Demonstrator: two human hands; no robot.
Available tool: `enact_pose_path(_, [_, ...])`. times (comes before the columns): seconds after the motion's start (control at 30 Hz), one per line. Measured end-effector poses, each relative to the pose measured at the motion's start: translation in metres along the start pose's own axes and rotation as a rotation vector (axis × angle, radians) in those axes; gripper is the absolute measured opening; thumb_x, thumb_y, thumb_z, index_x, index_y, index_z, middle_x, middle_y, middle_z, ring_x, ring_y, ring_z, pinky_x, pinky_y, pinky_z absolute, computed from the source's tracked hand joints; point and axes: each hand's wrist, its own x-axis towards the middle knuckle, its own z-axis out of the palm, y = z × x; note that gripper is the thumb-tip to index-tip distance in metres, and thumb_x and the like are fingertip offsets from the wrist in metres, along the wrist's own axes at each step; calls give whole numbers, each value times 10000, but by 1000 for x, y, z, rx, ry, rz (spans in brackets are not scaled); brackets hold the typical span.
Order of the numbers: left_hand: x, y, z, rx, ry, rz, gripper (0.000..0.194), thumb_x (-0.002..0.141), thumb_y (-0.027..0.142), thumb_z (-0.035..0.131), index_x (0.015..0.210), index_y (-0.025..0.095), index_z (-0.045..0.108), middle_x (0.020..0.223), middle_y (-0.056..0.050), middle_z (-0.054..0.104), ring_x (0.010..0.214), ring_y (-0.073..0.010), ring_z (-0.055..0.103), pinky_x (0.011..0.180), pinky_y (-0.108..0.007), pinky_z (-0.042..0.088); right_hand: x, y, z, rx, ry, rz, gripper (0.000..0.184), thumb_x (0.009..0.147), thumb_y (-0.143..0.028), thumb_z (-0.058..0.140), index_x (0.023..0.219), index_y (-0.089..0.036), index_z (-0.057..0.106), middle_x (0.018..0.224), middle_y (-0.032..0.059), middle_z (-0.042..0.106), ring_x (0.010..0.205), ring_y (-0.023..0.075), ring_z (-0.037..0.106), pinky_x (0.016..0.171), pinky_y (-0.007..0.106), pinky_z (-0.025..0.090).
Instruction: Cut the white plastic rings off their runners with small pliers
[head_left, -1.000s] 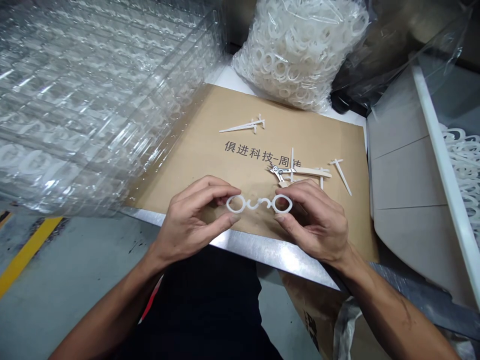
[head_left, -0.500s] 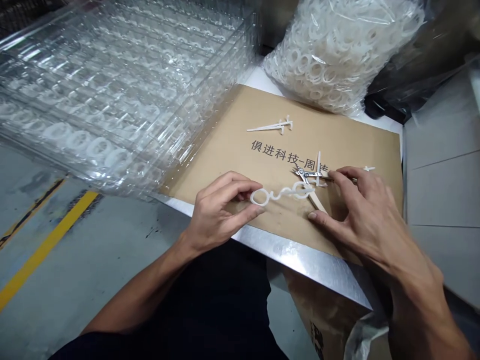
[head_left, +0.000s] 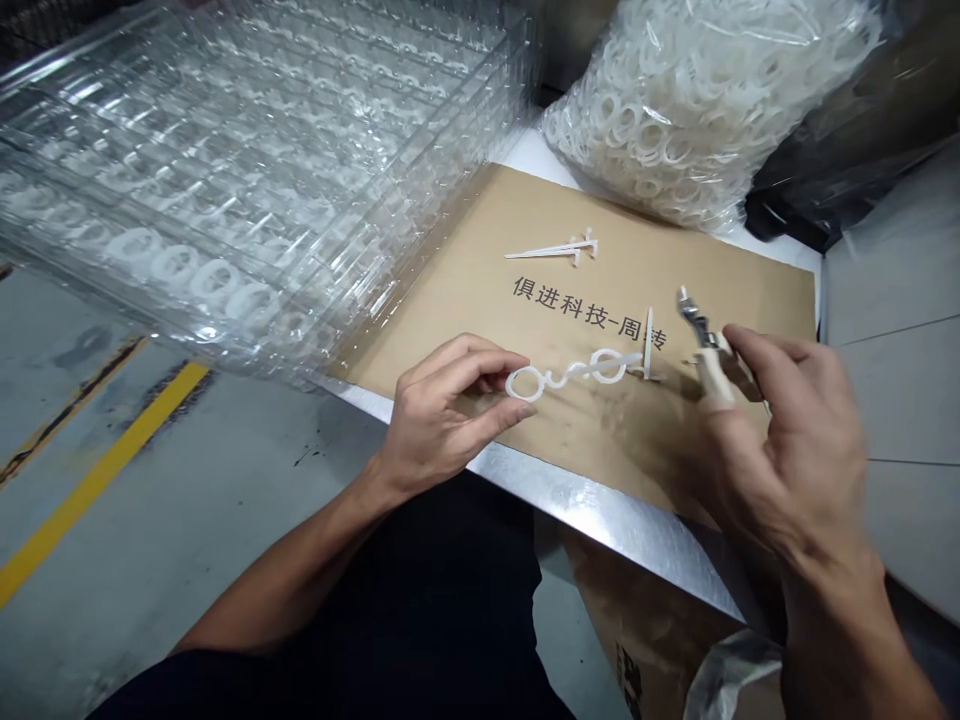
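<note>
My left hand (head_left: 442,415) pinches one end ring of a white plastic two-ring part (head_left: 574,372), held just above a brown cardboard sheet (head_left: 600,420). My right hand (head_left: 780,440) is closed on a small pair of cutters (head_left: 701,340) with pale handles, lifted off the sheet, metal jaws pointing up and left. The cutters are to the right of the part and apart from it. Thin white plastic offcuts (head_left: 559,248) lie on the cardboard; one upright sliver (head_left: 648,342) lies by the part's right end.
A stack of clear plastic trays (head_left: 247,160) with white rings in their pockets fills the left. A clear bag of white ring parts (head_left: 697,100) sits at the back. The table's metal edge (head_left: 600,515) runs in front; grey floor with a yellow line (head_left: 90,480) lies below left.
My right hand let go of the white part, reached to the cutters on the cardboard and picked them up. My left hand kept hold of the part.
</note>
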Motion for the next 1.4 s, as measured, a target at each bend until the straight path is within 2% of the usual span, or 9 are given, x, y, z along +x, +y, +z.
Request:
enact_pose_path(0.1, [0,0,0,6,28,14,280,862,236,860,1113,163,759,945,-49,731,804,-122,672,682,-240,566,-2,-4,-5,529,-53,226,353,986,-341,553,1260,-238,751,1170,131,706,1098,333,680,1037,558,523])
enact_pose_path(0.17, [1,0,0,17,42,16,281,862,240,860,1113,163,760,940,-47,731,798,-118,670,678,-235,563,-3,-7,-5,868,-140,337,337,1006,-408,542,1216,-273,769,1155,113,731,1042,318,702,975,543,567])
enact_pose_path(0.33, [1,2,0,41,82,-8,251,879,294,847,1086,176,768,921,-38,737,769,-111,664,666,-230,562,-7,-8,-3,1282,-381,434,375,1032,-483,573,1259,-290,801,1320,101,717,1046,269,676,869,402,581])
enact_pose_path(0.5, [1,2,0,28,104,-37,251,872,299,855,1075,180,767,912,-30,732,780,-114,666,672,-233,560,-17,0,-5,1270,-649,480,504,998,-563,606,1386,-268,732,1240,105,727,1019,262,660,1009,406,539])
enact_pose_path(0.63, [0,2,0,11,109,-46,262,867,277,860,1090,176,766,929,-30,730,792,-108,668,686,-228,559,-21,-10,-8,1193,-715,651,525,957,-601,644,1356,-273,739,1267,102,719,1094,288,656,1001,394,538])
enact_pose_path(0.7, [-1,2,0,7,101,-41,275,867,273,860,1105,178,763,935,-32,728,793,-111,668,687,-231,564,-19,-20,-8,1135,-767,626,515,959,-614,640,1308,-253,752,1150,99,728,1031,277,650,929,369,542])
enact_pose_path(0.8, [-3,1,1,15,91,-13,284,869,257,857,1125,180,760,941,-38,724,793,-116,665,688,-238,572,-16,-32,-4,1071,-838,466,447,1001,-593,601,1254,-256,749,1012,71,694,908,236,610,840,335,507])
enact_pose_path(1.03, [-5,3,5,59,120,41,301,863,218,860,1140,163,755,958,-47,723,806,-113,665,704,-235,574,-20,-37,1,969,-833,359,416,1076,-537,508,1358,-281,675,1075,56,674,870,200,570,777,310,468])
enact_pose_path(1.4, [-5,6,6,58,100,57,308,854,199,863,1141,160,759,962,-45,727,801,-107,672,706,-216,575,-20,-50,5,939,-828,344,363,1090,-543,471,1097,-239,670,1019,50,648,860,200,565,761,321,467])
